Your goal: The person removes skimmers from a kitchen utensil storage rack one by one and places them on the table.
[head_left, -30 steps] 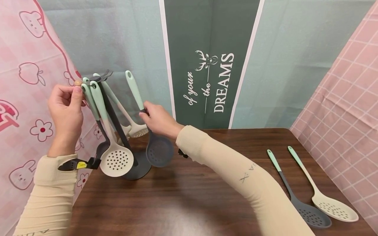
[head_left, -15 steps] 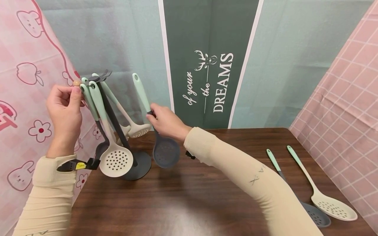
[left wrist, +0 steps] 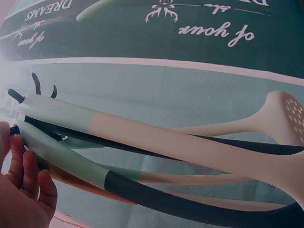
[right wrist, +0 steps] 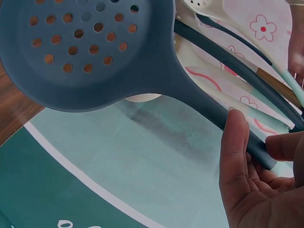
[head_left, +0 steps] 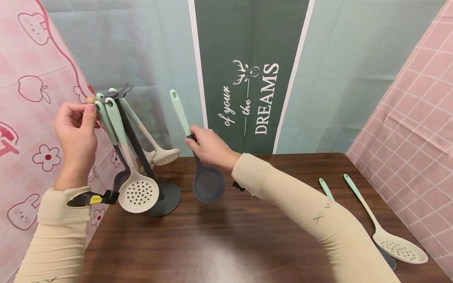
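Observation:
My right hand (head_left: 214,147) grips a dark grey skimmer (head_left: 209,184) by its neck, just below the mint handle. The skimmer hangs in the air right of the utensil stand (head_left: 171,198), and its round perforated head fills the upper left of the right wrist view. At the top of the stand, my left hand (head_left: 76,137) pinches the end of a dark hook, beside a mint handle in the left wrist view. From the stand hang a cream skimmer (head_left: 139,196), a dark utensil (head_left: 121,179) partly behind it, and a cream masher-like tool (head_left: 167,156).
On the right of the wooden table (head_left: 247,220) lies a cream slotted spoon (head_left: 400,245). Beside it is another mint-handled utensil (head_left: 325,189), mostly covered by my right sleeve. A pink curtain (head_left: 32,118) hangs close to the stand's left side.
My right hand has carried the dark grey skimmer rightward, away from the stand. My right sleeve now covers more of the utensil lying on the table. The left hand keeps its hold.

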{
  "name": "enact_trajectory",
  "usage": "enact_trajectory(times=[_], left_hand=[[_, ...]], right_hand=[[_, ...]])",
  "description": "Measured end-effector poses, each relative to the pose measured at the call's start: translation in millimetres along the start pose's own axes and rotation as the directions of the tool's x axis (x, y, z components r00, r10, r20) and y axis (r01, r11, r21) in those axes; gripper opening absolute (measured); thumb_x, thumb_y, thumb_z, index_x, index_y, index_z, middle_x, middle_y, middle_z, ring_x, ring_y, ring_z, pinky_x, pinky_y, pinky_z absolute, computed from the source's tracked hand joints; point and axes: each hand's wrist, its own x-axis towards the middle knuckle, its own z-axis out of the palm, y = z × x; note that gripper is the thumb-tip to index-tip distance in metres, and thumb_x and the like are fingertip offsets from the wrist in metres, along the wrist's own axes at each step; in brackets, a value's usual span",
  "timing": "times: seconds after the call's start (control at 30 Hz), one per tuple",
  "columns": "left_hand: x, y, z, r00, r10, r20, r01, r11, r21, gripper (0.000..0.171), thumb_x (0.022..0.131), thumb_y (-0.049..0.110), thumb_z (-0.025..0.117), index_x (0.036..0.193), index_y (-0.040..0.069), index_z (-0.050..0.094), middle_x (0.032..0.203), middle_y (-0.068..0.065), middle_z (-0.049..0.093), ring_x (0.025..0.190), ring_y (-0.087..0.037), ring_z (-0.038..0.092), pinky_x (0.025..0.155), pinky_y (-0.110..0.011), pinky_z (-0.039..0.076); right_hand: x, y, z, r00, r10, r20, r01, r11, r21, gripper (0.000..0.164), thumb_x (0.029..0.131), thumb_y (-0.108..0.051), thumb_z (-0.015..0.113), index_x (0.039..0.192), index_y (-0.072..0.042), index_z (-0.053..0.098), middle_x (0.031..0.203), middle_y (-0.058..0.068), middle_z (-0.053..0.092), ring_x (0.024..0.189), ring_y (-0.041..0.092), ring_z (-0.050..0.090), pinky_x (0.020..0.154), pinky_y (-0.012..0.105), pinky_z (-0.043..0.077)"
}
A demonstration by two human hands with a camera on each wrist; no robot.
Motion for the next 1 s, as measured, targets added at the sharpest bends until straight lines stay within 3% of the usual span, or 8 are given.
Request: enact_trajectory(times=[0.37,0.67,1.0], left_hand=[[-0.9,-0.1,-1.4,1.000,-0.005,-0.004,0.005,1.000,0.016,0.007,0.094,0.004,0.070,0.091,0.000,0.066,0.087,-0.009,0.068,0.073,-0.018,0.059,0.068,-0.022,0.049],[1.3,-0.9,-2.4,1.000,-0.009,0.001,0.009,1.000,-0.001,0.007,0.094,0.004,0.070,0.092,-0.001,0.066,0.087,-0.010,0.067,0.073,-0.019,0.059,0.069,-0.023,0.050],[0.7,-0.5,-1.0,1.000,-0.008,0.001,0.008,1.000,-0.023,0.007,0.094,0.002,0.070,0.092,-0.002,0.066,0.085,-0.010,0.067,0.072,-0.018,0.058,0.068,-0.022,0.050]], right_hand=[[-13,16,-12,1.000,0.027,-0.009,-0.027,0.999,-0.033,0.014,0.107,-0.018,0.053,0.097,-0.008,0.053,0.076,0.002,0.053,0.063,0.015,0.049,0.060,0.028,0.041],[-28,29,-33,0.995,0.098,0.010,-0.098,0.995,0.010,0.018,0.107,-0.018,0.052,0.093,-0.007,0.051,0.070,0.005,0.058,0.055,0.015,0.057,0.055,0.030,0.049],[-42,41,-52,0.981,0.190,0.038,-0.191,0.981,0.040,0.018,0.107,-0.017,0.053,0.093,-0.007,0.050,0.074,0.009,0.061,0.062,0.028,0.065,0.057,0.032,0.057]])
